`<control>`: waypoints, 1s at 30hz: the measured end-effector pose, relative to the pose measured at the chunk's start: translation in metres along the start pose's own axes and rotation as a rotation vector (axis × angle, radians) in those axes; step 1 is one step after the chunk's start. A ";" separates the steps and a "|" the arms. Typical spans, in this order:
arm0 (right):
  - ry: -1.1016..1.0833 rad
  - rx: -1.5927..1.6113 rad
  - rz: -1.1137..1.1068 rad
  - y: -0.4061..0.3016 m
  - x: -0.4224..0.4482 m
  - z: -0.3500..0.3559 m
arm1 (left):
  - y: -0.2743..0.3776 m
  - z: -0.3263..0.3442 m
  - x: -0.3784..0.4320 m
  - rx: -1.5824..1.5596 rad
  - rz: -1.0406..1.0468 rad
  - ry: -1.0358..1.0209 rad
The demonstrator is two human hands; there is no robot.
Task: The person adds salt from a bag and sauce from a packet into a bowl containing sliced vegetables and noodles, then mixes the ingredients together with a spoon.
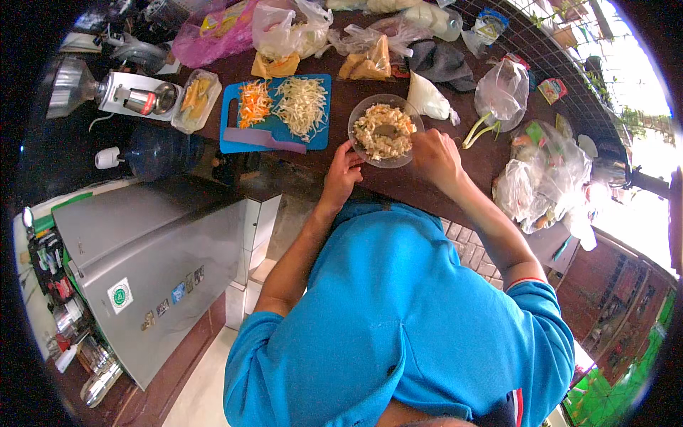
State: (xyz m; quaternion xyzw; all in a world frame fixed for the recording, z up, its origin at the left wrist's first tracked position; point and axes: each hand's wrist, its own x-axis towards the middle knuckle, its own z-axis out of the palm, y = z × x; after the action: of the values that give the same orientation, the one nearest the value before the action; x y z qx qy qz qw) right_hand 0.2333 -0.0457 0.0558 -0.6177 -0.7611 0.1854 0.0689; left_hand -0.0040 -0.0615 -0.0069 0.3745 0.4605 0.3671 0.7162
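Note:
A clear round bowl (358,153) holds a chopped, pale mixture (378,115) with orange bits and a hollow near its middle. My left hand (343,173) touches the bowl's lower left rim with its fingertips. At the right rim is my right hand (435,155), its fingers curled; whether it grips a utensil cannot be told. Left of the bowl lies a blue cutting board (276,104) with shredded orange and white vegetable (255,104), a heap of shredded pale cabbage (302,107), and a knife with a lilac blade and handle (261,139) along the near edge.
Fried tofu pieces (371,61) and plastic bags (292,29) stand behind. A filled white bag (428,97), a dark cloth (442,64) and a bag with green stalks (501,93) are to the right. At left are a plastic food tub (196,101) and a grey refrigerator (160,267).

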 end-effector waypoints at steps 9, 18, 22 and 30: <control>0.014 0.005 0.143 -0.032 0.008 -0.057 | -0.008 -0.002 0.003 0.020 0.063 -0.028; -0.020 -0.089 0.108 -0.008 0.027 -0.006 | -0.002 -0.002 0.002 0.015 0.034 -0.027; -0.063 0.013 0.111 -0.009 0.011 -0.004 | -0.014 -0.005 0.007 0.001 -0.028 -0.014; 0.016 -0.047 0.045 -0.012 -0.020 -0.002 | -0.014 -0.004 0.003 0.037 -0.008 0.013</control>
State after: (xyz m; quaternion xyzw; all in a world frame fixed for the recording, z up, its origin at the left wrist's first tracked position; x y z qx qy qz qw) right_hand 0.2275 -0.0670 0.0650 -0.6376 -0.7506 0.1639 0.0562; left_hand -0.0038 -0.0641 -0.0214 0.3833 0.4735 0.3582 0.7075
